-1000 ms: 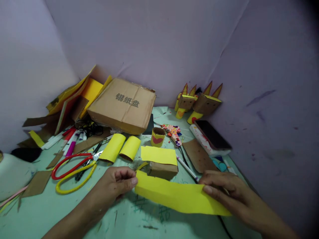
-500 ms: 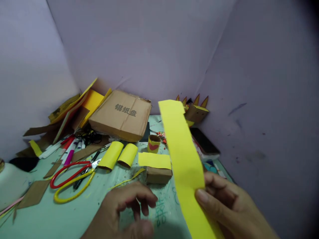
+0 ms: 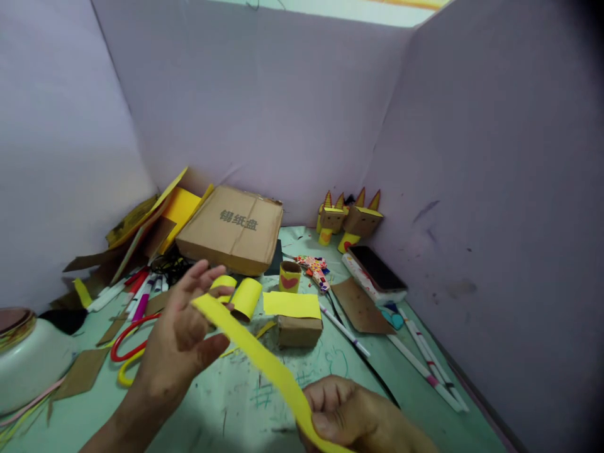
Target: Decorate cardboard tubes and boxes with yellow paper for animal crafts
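A long yellow paper strip (image 3: 264,362) stretches between my two hands above the green table (image 3: 236,402), seen nearly edge-on. My left hand (image 3: 182,333) is raised at the strip's far end, fingers spread, with the paper lying across fingers and thumb. My right hand (image 3: 352,418), low in the view, is closed and pinches the strip's near end. Just beyond lie a small cardboard block (image 3: 299,330) with a yellow paper piece (image 3: 291,304) on top, and yellow paper tubes (image 3: 247,297).
Red and yellow scissors (image 3: 126,343) and markers (image 3: 141,292) lie left, a white bowl (image 3: 28,362) at far left. A brown cardboard box (image 3: 233,228) stands behind, cardboard figures (image 3: 352,217) in the corner, a phone (image 3: 375,267) and pens (image 3: 419,362) right. Purple walls enclose the table.
The strip, held upright by my right hand alone half a second ago, now lies slanted between both hands. My left hand rose from the table to its far end; my right hand dropped lower.
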Tool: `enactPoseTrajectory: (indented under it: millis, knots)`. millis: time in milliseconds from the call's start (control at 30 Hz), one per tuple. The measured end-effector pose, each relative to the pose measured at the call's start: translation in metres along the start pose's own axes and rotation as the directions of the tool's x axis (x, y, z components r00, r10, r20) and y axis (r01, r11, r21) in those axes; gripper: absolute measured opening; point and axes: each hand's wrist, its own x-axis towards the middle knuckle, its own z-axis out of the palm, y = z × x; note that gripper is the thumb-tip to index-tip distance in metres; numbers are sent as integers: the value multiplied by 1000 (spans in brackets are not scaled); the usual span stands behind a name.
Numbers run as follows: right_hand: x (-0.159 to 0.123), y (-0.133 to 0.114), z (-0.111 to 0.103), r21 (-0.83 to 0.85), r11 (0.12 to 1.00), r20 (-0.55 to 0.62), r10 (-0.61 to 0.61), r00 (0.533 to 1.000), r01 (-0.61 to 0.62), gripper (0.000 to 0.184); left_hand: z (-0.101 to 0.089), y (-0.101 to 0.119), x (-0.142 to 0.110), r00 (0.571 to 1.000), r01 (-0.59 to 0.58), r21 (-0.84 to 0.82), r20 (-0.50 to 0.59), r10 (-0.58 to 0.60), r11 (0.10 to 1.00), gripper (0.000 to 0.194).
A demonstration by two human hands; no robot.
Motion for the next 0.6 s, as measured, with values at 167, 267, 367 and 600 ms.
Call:
enactPoseTrajectory:
  millis: [167, 267, 367, 600]
  knots:
    - [17, 9, 9, 119, 992, 117, -45, 992, 31, 19, 21, -6, -14, 895, 376, -171, 321, -309, 911, 48]
    - [26, 15, 16, 55, 998, 100, 2, 995, -7, 15, 35, -9, -23, 812, 507, -221, 446, -376, 833, 34]
    - [30, 18, 13, 55, 998, 68, -3, 998, 0, 28, 35, -9, -22, 841, 526, -291, 317, -438, 799, 22]
    - [0, 3, -18, 258, 920, -94, -280, 955, 295, 70, 10, -8, 7, 890, 285, -416, -220, -399, 864, 31]
